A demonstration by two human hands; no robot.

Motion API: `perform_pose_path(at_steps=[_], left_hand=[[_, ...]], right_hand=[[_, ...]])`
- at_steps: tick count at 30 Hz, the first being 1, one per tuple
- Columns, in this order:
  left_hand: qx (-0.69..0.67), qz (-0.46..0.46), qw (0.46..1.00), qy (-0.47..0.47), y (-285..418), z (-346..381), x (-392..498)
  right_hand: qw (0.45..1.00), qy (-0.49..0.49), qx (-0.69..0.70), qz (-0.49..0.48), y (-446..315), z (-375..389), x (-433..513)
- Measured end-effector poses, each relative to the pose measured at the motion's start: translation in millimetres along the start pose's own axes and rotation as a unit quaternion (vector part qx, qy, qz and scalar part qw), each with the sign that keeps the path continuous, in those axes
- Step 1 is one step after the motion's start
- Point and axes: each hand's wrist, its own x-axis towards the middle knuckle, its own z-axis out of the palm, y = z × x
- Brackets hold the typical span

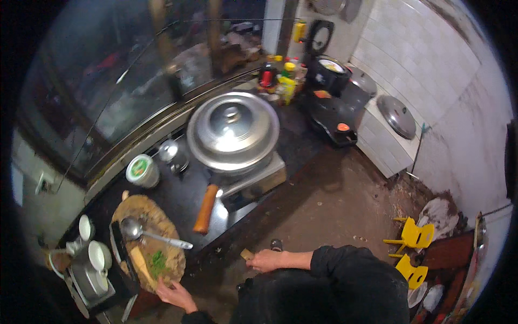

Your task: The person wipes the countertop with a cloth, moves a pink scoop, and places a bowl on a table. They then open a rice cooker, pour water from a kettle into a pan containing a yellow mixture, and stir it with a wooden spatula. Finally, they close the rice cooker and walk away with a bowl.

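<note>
At the near end of the wooden chopping board (170, 227) my left hand (176, 295) has its fingertips at the board's rim, close to a yellowish strip (141, 265) and chopped greens (158, 262); whether it grips anything is unclear. A metal ladle (132, 229) lies across the board, its handle pointing right. My right hand (265, 260) is closed around a small tan piece (246, 254), away from the counter and above the floor. Beyond the board, a large lidded metal pan (232, 129) with a wooden handle (205, 210) rests on a stove (259, 178).
A lidded white tub (143, 171) and glass jar (178, 158) stand by the window. White bowls (99, 255) are beside a sink (83, 279) at left. Bottles (287, 81) and a rice cooker (330, 73) stand behind. Yellow small chairs (419, 235) are at right.
</note>
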Motion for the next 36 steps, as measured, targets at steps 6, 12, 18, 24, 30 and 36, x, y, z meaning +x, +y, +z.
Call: perform_pose_path(at_steps=[6, 12, 18, 24, 30, 36], left_hand=[[-0.176, 0.205, 0.950, -0.155, 201.6, 53.6, -85.4], [-0.277, 0.323, 0.855, -0.297, 373.7, 77.2, -129.0], [-0.318, 0.423, 0.773, -0.349, 496.7, 122.1, -142.1], [-0.334, 0.423, 0.738, -0.405, 606.3, 185.5, -162.8], [-0.359, 0.357, 0.799, -0.323, 707.3, 228.8, -143.1], [-0.340, 0.340, 0.832, -0.276, 777.0, 232.3, -57.3]], right_hand=[[0.990, 0.086, 0.026, 0.111, 116.1, -29.4, -102.9], [0.955, 0.168, 0.079, 0.232, 182.6, -46.4, -207.5], [0.904, 0.256, 0.141, 0.313, 215.3, -69.8, -262.0], [0.873, 0.343, 0.064, 0.340, 299.6, -147.1, -314.0], [0.868, 0.421, 0.055, 0.258, 389.6, -303.8, -345.4], [0.840, 0.461, 0.221, 0.183, 454.1, -434.8, -346.0]])
